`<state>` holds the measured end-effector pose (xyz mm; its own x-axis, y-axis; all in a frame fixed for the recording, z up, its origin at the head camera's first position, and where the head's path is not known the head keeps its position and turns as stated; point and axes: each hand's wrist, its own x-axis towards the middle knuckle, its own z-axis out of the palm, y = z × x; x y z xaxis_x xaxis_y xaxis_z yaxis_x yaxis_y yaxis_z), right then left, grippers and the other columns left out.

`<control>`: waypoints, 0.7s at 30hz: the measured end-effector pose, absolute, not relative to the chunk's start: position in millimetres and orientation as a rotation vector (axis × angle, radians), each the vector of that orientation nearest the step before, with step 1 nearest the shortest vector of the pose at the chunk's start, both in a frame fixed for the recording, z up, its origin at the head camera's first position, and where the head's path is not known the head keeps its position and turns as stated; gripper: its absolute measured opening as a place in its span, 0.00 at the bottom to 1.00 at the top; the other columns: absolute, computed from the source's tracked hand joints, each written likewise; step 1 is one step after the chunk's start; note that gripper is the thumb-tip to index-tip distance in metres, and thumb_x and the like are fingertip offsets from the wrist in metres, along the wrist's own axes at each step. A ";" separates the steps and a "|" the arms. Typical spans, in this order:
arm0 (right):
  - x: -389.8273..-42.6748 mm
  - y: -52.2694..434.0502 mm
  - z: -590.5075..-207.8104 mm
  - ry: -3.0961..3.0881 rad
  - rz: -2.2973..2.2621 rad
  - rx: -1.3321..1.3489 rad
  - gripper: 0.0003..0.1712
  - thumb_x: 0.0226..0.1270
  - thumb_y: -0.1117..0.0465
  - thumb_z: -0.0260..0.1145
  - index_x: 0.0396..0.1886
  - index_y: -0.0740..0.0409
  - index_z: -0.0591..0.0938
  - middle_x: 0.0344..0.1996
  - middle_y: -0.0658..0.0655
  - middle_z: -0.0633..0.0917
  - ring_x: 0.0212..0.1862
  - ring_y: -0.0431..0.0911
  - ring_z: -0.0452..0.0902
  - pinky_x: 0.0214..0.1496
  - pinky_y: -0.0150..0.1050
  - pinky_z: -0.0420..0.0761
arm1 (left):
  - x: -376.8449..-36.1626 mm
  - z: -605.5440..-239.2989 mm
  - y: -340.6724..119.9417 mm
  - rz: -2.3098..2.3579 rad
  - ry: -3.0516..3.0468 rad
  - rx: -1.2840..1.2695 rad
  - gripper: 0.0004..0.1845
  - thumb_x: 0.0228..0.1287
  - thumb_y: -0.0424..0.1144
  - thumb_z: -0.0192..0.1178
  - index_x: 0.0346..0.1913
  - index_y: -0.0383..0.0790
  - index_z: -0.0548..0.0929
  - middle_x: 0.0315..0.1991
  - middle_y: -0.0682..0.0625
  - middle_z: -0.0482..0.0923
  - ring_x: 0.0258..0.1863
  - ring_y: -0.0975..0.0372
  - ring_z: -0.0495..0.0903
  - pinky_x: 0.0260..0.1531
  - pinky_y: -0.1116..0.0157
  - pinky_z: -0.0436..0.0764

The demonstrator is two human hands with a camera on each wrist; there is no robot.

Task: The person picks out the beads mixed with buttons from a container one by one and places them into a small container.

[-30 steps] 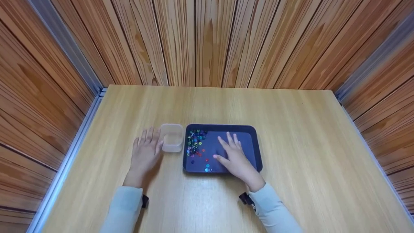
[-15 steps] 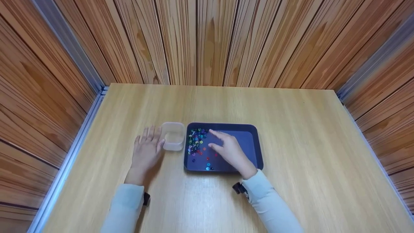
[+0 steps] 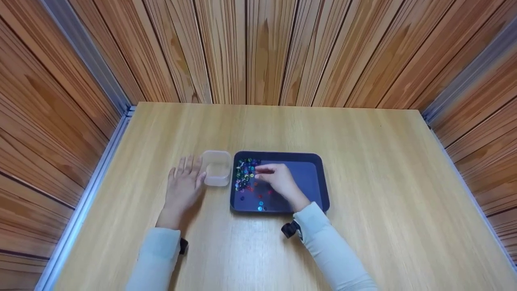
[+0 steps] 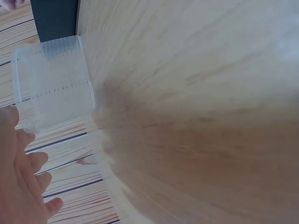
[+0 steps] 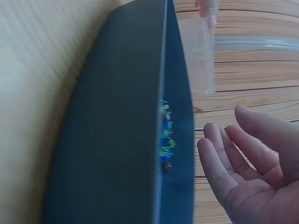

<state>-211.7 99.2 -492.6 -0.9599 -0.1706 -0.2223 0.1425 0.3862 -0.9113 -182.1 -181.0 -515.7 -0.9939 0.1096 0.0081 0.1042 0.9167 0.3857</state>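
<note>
From my seat I see 2 hands on the desk [image 3: 363, 169]. The left hand [image 3: 183, 189] lies flat, fingers straight and released, its thumb side touching the clear plastic tub [image 3: 217, 168], which stands upright just left of the dark tray [image 3: 319, 178]; the left wrist view shows that tub [image 4: 52, 81] right at the fingertips. The right hand [image 3: 278, 180] is inside the tray, fingers bent toward the heap of coloured beads [image 3: 244, 176] packed in the tray's left end, with a few strays near the front wall. I cannot tell from the head view whether it pinches a bead; the right wrist view shows its fingers [image 5: 219, 163] relaxed and holding nothing, the tray wall [image 5: 117, 140] blocking most of the beads. Wooden panel walls [image 3: 258, 48] close in the desk on 3 sides.
</note>
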 end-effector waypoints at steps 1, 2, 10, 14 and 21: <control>-213.0 97.5 -494.5 2.339 -1.623 0.005 0.16 0.63 0.65 0.71 0.51 0.63 0.86 0.48 0.59 0.89 0.50 0.46 0.86 0.55 0.41 0.84 | -181.9 -515.5 -181.0 0.610 3.068 0.168 0.32 0.80 0.52 0.37 0.80 0.43 0.51 0.80 0.37 0.47 0.80 0.42 0.42 0.75 0.37 0.44; -214.0 95.7 -496.1 2.309 -1.646 0.031 0.16 0.63 0.65 0.71 0.51 0.63 0.87 0.47 0.59 0.90 0.48 0.45 0.87 0.55 0.41 0.84 | -181.9 -515.5 -180.9 0.601 3.072 0.165 0.32 0.80 0.52 0.37 0.80 0.43 0.51 0.80 0.37 0.47 0.80 0.42 0.43 0.75 0.36 0.45; -216.9 79.4 -503.6 2.301 -1.602 0.051 0.13 0.60 0.68 0.72 0.45 0.63 0.89 0.44 0.60 0.90 0.39 0.41 0.86 0.50 0.40 0.85 | -181.7 -515.1 -180.7 0.623 3.050 0.143 0.32 0.80 0.53 0.36 0.80 0.43 0.50 0.80 0.37 0.46 0.80 0.42 0.41 0.76 0.37 0.43; -217.7 71.4 -503.9 2.328 -1.551 0.008 0.14 0.59 0.68 0.73 0.47 0.62 0.89 0.45 0.60 0.90 0.47 0.45 0.86 0.50 0.35 0.84 | -181.9 -515.0 -181.6 0.631 3.051 0.150 0.33 0.80 0.53 0.36 0.80 0.42 0.50 0.80 0.37 0.46 0.80 0.42 0.40 0.76 0.37 0.42; -226.1 68.0 -510.8 2.354 -1.636 0.171 0.11 0.57 0.72 0.72 0.42 0.65 0.90 0.42 0.62 0.90 0.40 0.41 0.87 0.46 0.35 0.86 | -182.1 -515.7 -181.3 0.632 3.018 0.139 0.33 0.80 0.55 0.33 0.80 0.43 0.48 0.81 0.38 0.43 0.81 0.43 0.37 0.76 0.38 0.41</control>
<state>-226.1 68.0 -510.8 -0.9568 -0.0560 -0.2853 0.2479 0.3555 -0.9012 -182.1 -181.3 -515.7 -0.9944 0.0992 -0.0353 0.0767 0.9121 0.4027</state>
